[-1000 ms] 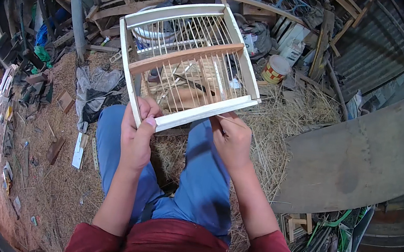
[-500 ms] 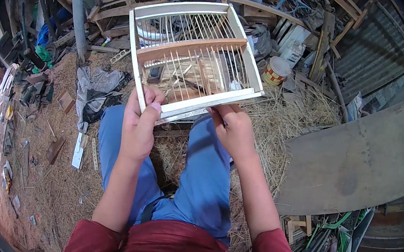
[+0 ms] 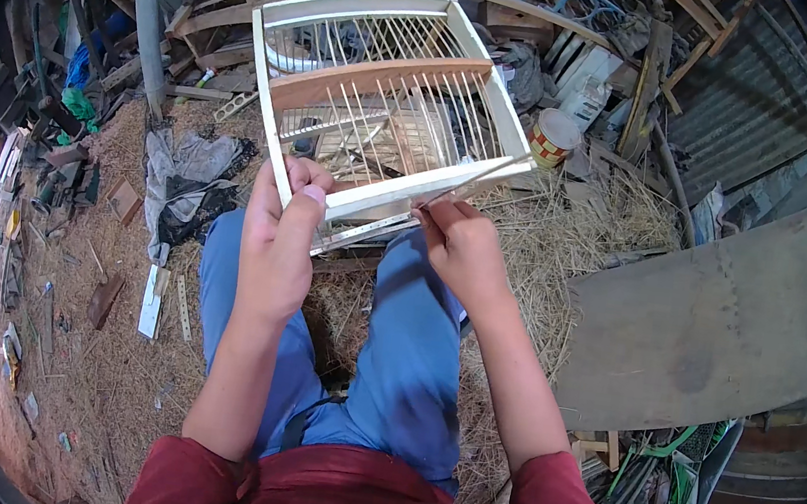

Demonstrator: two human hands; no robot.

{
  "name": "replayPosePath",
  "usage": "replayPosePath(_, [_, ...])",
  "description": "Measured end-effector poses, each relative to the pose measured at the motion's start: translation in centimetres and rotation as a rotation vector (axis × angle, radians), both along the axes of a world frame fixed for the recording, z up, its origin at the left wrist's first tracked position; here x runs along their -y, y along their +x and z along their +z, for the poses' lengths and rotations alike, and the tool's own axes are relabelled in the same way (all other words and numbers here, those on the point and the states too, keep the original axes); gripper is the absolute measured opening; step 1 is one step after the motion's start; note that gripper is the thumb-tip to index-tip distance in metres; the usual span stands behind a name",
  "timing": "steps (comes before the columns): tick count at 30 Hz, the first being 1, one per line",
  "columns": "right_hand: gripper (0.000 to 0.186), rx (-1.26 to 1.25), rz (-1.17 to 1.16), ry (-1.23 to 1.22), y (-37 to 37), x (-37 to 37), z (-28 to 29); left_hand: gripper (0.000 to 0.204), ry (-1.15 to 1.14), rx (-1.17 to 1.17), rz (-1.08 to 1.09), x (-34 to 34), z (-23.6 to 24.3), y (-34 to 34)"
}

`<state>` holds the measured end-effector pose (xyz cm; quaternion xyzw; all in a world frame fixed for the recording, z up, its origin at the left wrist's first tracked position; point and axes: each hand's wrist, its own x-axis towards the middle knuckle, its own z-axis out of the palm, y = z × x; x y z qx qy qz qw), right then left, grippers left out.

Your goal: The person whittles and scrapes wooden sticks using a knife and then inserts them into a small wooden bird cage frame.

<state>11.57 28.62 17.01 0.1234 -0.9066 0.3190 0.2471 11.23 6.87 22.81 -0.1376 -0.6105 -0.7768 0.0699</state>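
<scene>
We hold the frame [image 3: 384, 81] above our knees [image 3: 407, 303], left hand [image 3: 276, 236] clamped on its near left corner, right hand [image 3: 465, 248] pinching a thin stick [image 3: 479, 177] along its near edge. We do best bracing that corner firmly, guiding the stick lightly.

Floor [image 3: 49, 430]: we see it brown, littered with shavings [image 3: 131, 380] | left of us: crumpled grey cloth [image 3: 195, 158]; nearer us a white strip [image 3: 151, 307], a narrow strip [image 3: 185, 308] just beside; further left a block [image 3: 124, 202] and a brown scrap [image 3: 104, 301] | right of us: loose straw [image 3: 619, 218], a checked tub [image 3: 553, 139] standing at its far edge
</scene>
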Motion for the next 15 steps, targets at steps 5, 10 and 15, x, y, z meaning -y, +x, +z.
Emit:
replayPosePath(5, [0.014, 0.049, 0.026, 0.019, -0.8, 0.0, 0.0, 0.011, 0.04, 0.018, 0.018, 0.1, -0.2, -1.0])
replayPosePath(10, [0.014, 0.051, 0.034, 0.011, -1.3, -0.1, -0.8, 0.012, 0.068, 0.031, 0.019, -0.3, 0.3, -1.2])
replayPosePath(15, [0.009, 0.032, -0.034, -0.019, -1.7, 0.7, -0.7, 0.014, 0.055, 0.054, 0.02, 0.5, -0.3, -2.0])
